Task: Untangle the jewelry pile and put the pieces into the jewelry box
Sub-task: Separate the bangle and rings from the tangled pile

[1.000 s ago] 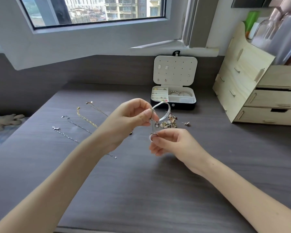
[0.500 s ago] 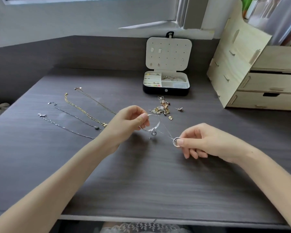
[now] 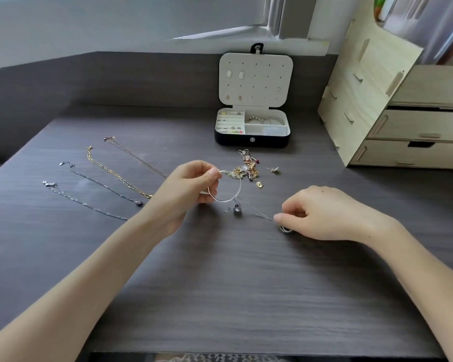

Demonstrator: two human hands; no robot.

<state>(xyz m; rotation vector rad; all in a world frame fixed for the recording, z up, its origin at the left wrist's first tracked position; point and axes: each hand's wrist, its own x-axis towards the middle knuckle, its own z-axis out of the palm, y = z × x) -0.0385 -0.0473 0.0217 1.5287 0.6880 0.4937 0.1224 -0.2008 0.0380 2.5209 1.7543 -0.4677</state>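
Note:
My left hand (image 3: 186,189) pinches a thin silver bangle (image 3: 233,198) just above the dark desk. A fine chain (image 3: 256,211) runs from the bangle to my right hand (image 3: 322,212), which pinches the chain's end. A small silver pendant (image 3: 236,207) hangs on that chain and touches the desk. A silver ring (image 3: 285,229) sits under my right fingers. The tangled jewelry pile (image 3: 246,169) lies behind the bangle. The open jewelry box (image 3: 252,131) stands at the back, with bracelets and small pieces inside.
Several necklaces (image 3: 115,176) are laid out straight on the left of the desk. A loose stud earring (image 3: 273,170) and a small gold piece (image 3: 259,184) lie right of the pile. A wooden drawer organiser (image 3: 403,121) stands at the right back. The desk's front edge (image 3: 246,352) is near me.
Both hands have come down to the desk and moved apart, drawing the chain out to the right. The ring now lies under my right fingers, and the pendant touches the desk.

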